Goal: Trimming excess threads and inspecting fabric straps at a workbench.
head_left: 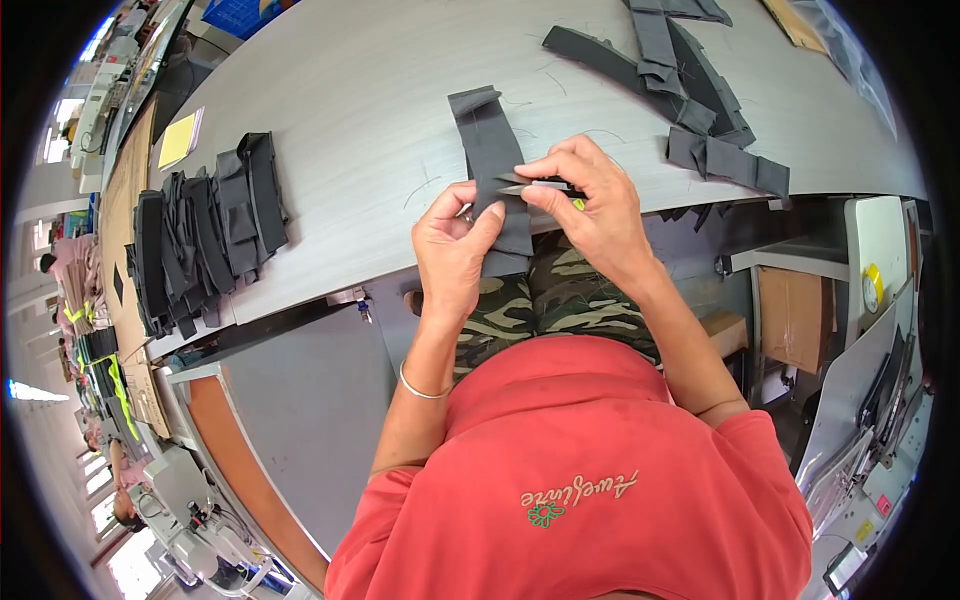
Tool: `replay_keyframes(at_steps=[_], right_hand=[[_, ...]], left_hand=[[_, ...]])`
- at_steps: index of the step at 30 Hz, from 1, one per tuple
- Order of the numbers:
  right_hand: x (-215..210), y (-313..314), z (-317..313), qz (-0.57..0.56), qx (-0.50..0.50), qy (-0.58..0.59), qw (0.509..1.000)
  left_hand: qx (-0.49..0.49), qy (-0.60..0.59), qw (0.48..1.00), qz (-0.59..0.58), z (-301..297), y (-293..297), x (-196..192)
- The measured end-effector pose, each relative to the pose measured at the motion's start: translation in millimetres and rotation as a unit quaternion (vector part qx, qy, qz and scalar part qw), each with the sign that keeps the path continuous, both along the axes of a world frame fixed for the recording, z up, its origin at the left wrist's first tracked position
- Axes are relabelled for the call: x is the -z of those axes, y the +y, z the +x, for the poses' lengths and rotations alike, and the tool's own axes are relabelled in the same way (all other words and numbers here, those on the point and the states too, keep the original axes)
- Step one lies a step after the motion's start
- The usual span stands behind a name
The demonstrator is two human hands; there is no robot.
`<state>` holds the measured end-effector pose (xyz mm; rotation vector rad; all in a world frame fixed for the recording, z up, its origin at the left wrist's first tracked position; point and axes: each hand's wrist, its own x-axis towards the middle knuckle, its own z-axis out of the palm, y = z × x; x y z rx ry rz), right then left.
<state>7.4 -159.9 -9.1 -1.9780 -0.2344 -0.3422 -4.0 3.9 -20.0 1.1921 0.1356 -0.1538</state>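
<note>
Dark grey fabric strip [486, 140] lies lengthwise in front of the person, its far part over the surface [345, 170] and its near end reaching past the near edge, above the camouflage trousers [590, 300]. The left hand [450, 250] pinches the strip's left side, thumb on top; how far its other fingers reach underneath cannot be told. The right hand [605, 205] has its fingers closed around small metal snips [514, 190], whose two blade tips stand apart at the strip's right side. Those points sit close to the left thumb, so a slip of either hand could nick skin. If the cloth puckers between the blades, closing them might cut into fabric; dark thread on dark cloth would make that easy to misjudge. Should the left grip loosen, the overhanging end could drag the strip toward the lap. Loose threads [422, 192] nearby may cling to it. Farther out, stacked strips [235, 195] lie left and scattered strips [735, 165] right, well clear of the blades.
</note>
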Motion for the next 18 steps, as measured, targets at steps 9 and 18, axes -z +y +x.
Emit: replay_keyframes(at_steps=[9, 18], right_hand=[[2, 7, 4, -0.093, 0.004, -0.080, 0.992], [-7, -14, 4, 0.124, -0.023, 0.080, 0.989]], left_hand=[[0.028, -0.014, 0.999, 0.027, -1, -1, -2], [0.150, -0.111, 0.852, 0.490, 15, 39, 10]])
